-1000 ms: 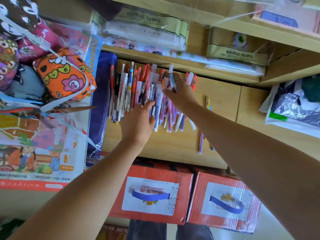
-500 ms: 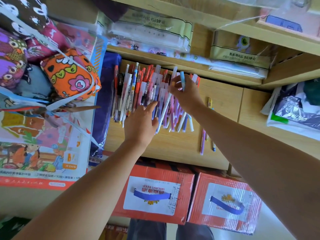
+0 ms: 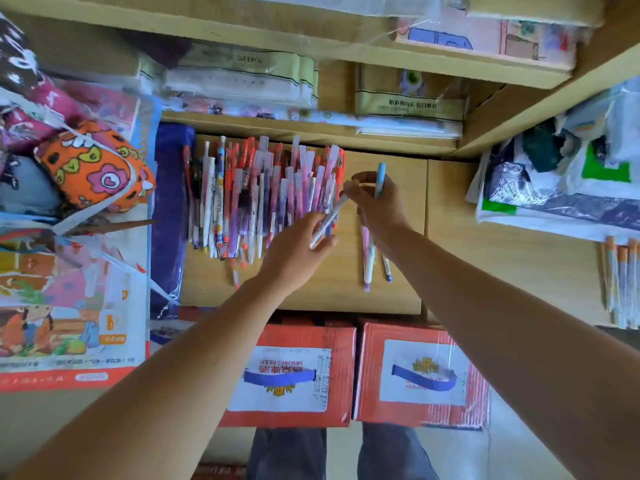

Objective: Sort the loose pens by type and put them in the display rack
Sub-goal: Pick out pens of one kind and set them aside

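A dense pile of loose pens, orange, pink, purple and white, lies in a row on the wooden shelf top. My right hand is just right of the pile and grips a blue-capped pen upright. Its fingertips also touch the upper end of a white pen. My left hand is at the pile's right edge, thumb and fingers around the lower end of that white pen. Three sorted-out pens lie apart under my right wrist.
Patterned pencil cases and picture books crowd the left, beside a dark blue folder. Plastic bags and several more pens lie at the right. Two red cartons stand below the shelf edge. Packaged stationery fills the shelf above.
My left hand left the top of the pile and moved right, now around a white pen. My right hand drew back to the right, still holding the blue-capped pen.
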`<act>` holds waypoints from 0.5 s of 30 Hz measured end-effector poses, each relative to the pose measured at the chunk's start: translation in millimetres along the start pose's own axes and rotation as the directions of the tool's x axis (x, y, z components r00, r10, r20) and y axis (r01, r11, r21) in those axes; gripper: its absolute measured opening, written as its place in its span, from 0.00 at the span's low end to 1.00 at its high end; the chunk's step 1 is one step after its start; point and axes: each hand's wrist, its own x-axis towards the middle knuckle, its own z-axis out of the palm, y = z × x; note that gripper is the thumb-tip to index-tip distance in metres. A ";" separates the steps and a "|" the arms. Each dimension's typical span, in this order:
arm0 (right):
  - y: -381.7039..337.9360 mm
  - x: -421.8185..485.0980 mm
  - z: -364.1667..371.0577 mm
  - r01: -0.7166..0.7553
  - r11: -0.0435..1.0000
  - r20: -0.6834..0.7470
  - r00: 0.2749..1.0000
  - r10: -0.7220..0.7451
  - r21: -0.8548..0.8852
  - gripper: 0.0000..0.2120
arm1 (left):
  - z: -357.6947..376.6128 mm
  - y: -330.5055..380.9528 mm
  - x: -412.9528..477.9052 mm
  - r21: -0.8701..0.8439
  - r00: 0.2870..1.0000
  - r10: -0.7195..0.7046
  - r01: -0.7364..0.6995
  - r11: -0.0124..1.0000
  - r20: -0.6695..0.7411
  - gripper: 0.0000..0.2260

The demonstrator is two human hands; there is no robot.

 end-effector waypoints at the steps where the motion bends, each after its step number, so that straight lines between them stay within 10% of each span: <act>1: 3.4 -4.9 -5.8 -0.019 1.000 0.024 1.000 0.019 0.022 0.08 | 8.4 5.0 0.1 -0.001 0.999 -0.005 0.005 1.000 0.042 0.10; 15: 77.7 -46.9 -226.9 -0.382 0.921 -0.040 0.922 0.385 0.077 0.15 | 168.3 132.3 1.3 -0.034 0.959 -0.222 0.231 0.972 0.174 0.09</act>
